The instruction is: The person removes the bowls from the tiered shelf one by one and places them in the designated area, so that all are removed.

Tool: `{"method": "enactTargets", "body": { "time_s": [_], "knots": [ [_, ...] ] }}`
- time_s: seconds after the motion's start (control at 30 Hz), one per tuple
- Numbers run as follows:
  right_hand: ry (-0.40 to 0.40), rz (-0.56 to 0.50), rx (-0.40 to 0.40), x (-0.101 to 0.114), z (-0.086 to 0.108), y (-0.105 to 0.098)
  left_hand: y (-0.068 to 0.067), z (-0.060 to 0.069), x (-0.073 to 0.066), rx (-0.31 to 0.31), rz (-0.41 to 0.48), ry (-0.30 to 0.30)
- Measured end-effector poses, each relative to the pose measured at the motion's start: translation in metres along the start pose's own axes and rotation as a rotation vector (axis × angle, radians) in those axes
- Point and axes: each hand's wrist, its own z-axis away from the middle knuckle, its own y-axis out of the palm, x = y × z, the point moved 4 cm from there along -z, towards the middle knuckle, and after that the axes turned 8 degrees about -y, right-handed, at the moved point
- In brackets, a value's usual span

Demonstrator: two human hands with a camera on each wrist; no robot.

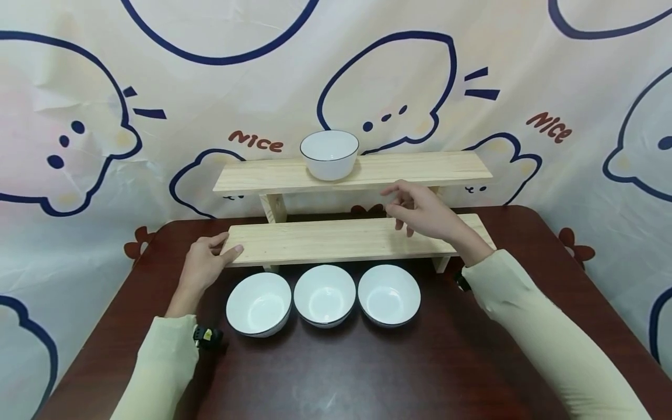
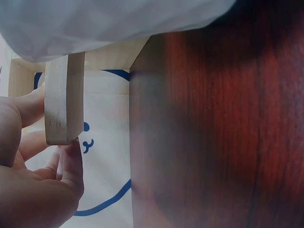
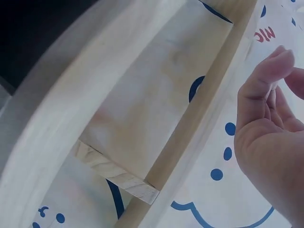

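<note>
In the head view a two-tier wooden shelf has a lower board [image 1: 315, 240] and an upper board [image 1: 409, 170]. One white bowl [image 1: 329, 157] stands on the upper board, left of its middle. My left hand [image 1: 202, 262] grips the lower board's left end, thumb on top; the left wrist view shows fingers around the board's end [image 2: 64, 104]. My right hand [image 1: 417, 211] hovers over the right part of the lower board with its fingers loosely bent, holding nothing. The right wrist view shows that hand [image 3: 270, 118] beside the shelf, apart from it.
Three white bowls stand in a row on the dark table before the shelf: left [image 1: 259, 304], middle [image 1: 325, 296], right [image 1: 389, 295]. Behind the shelf hangs a cartoon-printed cloth [image 1: 262, 99]. In the left wrist view a white bowl [image 2: 114, 23] fills the top.
</note>
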Motion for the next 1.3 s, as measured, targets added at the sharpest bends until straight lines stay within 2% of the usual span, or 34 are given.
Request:
{"method": "enactTargets", "body": {
  "time_s": [0.37,0.73,1.1,1.3],
  "knots": [
    [0.005,-0.05,-0.051,0.005,-0.018,-0.005,0.001,0.0,0.002,-0.001,0.017,0.004],
    [0.032,-0.1,-0.137,0.01,-0.036,-0.013,0.001,0.0,0.001,-0.005,0.022,0.024],
    [-0.002,-0.133,-0.157,0.012,-0.053,-0.015,0.001,0.0,0.002,0.008,0.017,0.002],
    [0.027,-0.153,-0.173,0.012,-0.061,-0.016,0.001,-0.001,0.002,0.001,0.004,0.014]
  ]
}}
